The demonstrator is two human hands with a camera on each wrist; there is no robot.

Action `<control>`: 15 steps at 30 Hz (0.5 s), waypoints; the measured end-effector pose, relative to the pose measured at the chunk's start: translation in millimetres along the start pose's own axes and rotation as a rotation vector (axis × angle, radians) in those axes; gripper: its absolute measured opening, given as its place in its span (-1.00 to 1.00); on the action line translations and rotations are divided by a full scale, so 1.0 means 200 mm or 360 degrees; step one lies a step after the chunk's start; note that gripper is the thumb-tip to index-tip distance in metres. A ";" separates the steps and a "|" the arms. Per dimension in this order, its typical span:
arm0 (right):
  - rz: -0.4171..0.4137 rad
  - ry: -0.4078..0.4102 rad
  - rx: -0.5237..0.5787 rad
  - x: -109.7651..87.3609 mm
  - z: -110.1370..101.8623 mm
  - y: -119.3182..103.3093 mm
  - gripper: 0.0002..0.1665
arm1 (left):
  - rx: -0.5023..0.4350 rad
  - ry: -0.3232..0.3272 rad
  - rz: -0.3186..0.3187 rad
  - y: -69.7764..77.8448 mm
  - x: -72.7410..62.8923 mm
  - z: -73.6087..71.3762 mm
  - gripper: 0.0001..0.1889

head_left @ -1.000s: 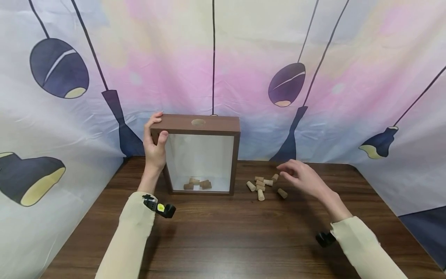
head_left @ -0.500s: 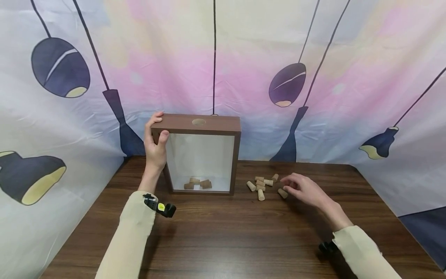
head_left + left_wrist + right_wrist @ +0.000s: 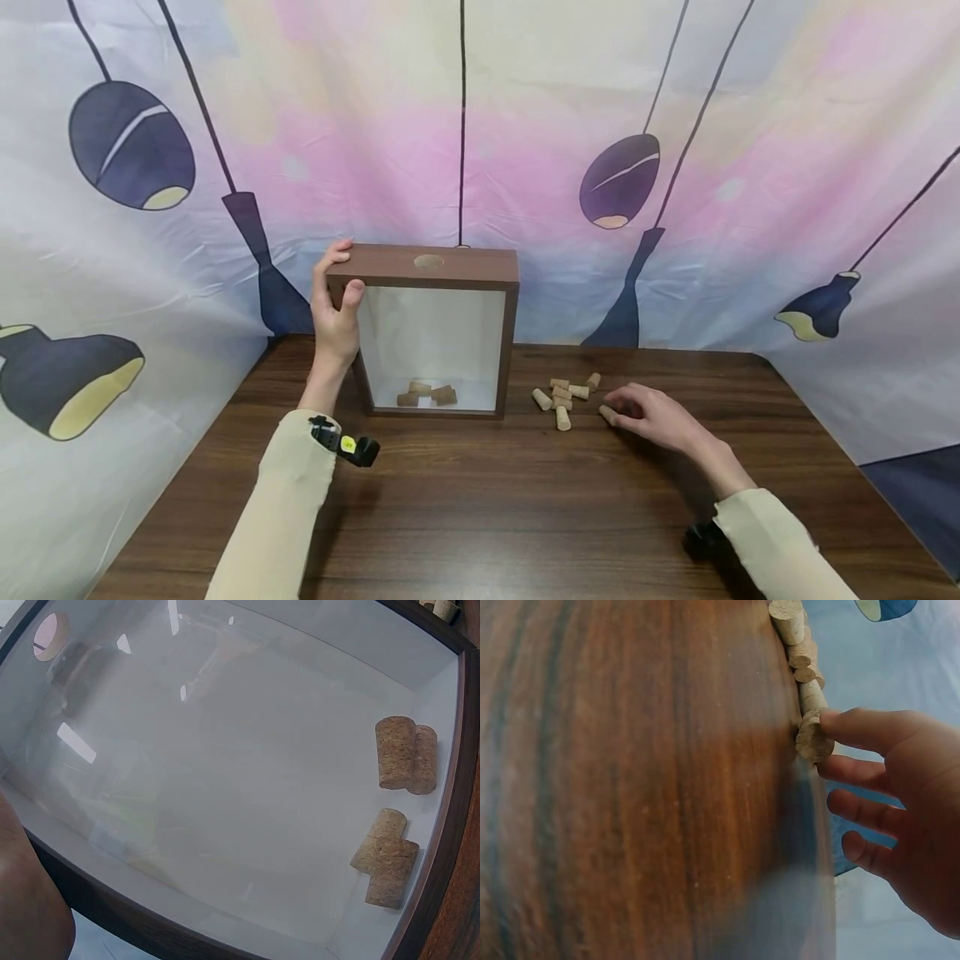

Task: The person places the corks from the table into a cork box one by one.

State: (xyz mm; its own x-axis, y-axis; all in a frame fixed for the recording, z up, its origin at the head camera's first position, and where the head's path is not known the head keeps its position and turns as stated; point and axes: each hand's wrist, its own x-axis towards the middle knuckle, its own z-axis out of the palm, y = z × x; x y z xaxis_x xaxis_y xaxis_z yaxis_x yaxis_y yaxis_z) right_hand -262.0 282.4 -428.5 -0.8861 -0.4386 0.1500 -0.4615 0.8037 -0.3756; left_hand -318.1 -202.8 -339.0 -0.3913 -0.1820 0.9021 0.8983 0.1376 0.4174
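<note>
A brown wooden shadow box (image 3: 508,350) with a clear front stands upright on the table, a round hole (image 3: 429,262) in its top. My left hand (image 3: 334,321) grips its upper left corner, thumb on the front edge and fingers over the top. Several corks (image 3: 395,754) lie at the bottom inside. To the right of the box, my right hand (image 3: 656,415) pinches a cork (image 3: 814,739) between thumb and index finger, close over the table. Its other fingers are spread loosely in the right wrist view. Several loose corks (image 3: 562,418) lie clustered just left of that hand.
The dark wooden table (image 3: 480,500) reaches back to a hanging cloth (image 3: 525,125) printed with lamps, right behind the box. Cloth also hangs along both sides. A small black camera (image 3: 358,452) is strapped to the left wrist.
My right hand has come down and slightly toward me, onto the cork nearest it, and its thumb and index finger have closed on that cork. The left hand and box stay put.
</note>
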 end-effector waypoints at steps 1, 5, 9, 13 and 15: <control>0.0006 -0.0004 0.0007 0.00 0.00 0.00 -0.68 | -0.0001 -0.0001 0.0000 0.00 0.00 0.00 -0.27; -0.0005 -0.0019 0.0039 0.00 0.02 0.00 -0.65 | 0.0000 -0.0001 0.0002 -0.01 0.00 0.00 -0.27; -0.0042 -0.0020 0.0063 0.00 0.03 0.00 -0.64 | 0.0007 0.0000 -0.0003 0.00 0.00 0.00 -0.27; -0.0033 0.0000 0.0067 0.00 0.02 -0.01 -0.67 | 0.0002 -0.0008 -0.0002 0.05 0.00 0.01 -0.28; -0.0042 0.0007 0.0064 0.00 0.01 -0.01 -0.68 | -0.0003 -0.0011 -0.0003 0.09 0.01 0.02 -0.28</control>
State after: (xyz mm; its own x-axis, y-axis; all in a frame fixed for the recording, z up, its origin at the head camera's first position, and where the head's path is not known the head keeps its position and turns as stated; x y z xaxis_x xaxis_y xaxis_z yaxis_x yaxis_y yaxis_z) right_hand -260.7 279.4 -429.5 -0.8740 -0.4573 0.1644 -0.4824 0.7753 -0.4077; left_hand -303.4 -197.2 -329.0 -0.3942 -0.1757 0.9021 0.8980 0.1353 0.4188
